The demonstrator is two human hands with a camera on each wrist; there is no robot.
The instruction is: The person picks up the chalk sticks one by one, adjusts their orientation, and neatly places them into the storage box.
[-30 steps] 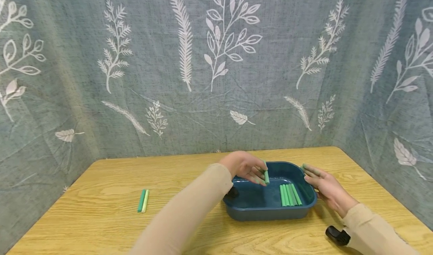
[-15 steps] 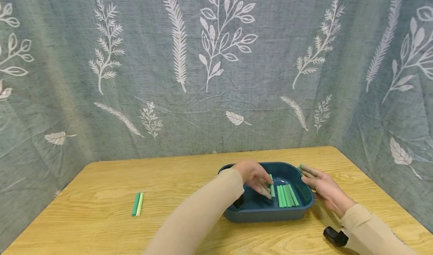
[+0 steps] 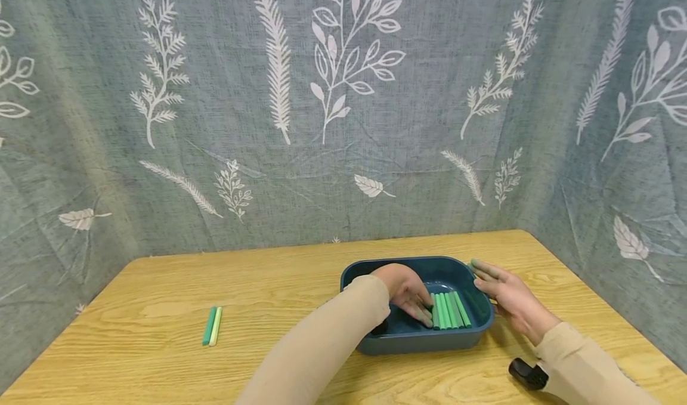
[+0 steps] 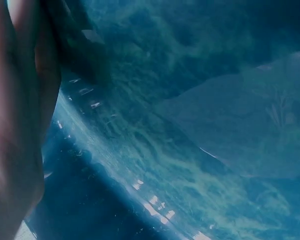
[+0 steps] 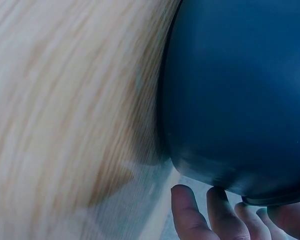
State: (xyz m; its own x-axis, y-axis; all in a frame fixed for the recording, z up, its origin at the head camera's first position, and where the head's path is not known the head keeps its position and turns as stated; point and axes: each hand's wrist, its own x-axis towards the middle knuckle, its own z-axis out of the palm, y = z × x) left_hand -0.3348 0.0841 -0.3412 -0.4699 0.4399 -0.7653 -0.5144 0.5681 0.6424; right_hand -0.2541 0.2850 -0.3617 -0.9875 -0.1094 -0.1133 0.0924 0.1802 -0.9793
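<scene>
In the head view a dark blue basin (image 3: 418, 340) stands on the wooden table, right of centre. Several green chalk sticks (image 3: 451, 311) lie side by side in its right half. My left hand (image 3: 410, 294) reaches inside and pinches the leftmost chalk stick (image 3: 435, 312), low beside the row. My right hand (image 3: 507, 297) rests against the basin's right end, its thumb at the rim and its fingers extended. Those fingers (image 5: 217, 212) show beside the outer wall in the right wrist view. The left wrist view shows the glossy basin floor (image 4: 215, 125) and the hand's edge, not the chalk.
Two more chalk sticks, one teal (image 3: 209, 326) and one pale yellow-green (image 3: 216, 326), lie together on the left of the table (image 3: 268, 291). A patterned curtain (image 3: 322, 154) surrounds the back and sides. A black device (image 3: 528, 374) sits at the right wrist.
My left hand has lowered its chalk stick into the basin and brought it rightward, beside the row. My right hand stays at the rim. The head view has shifted slightly.
</scene>
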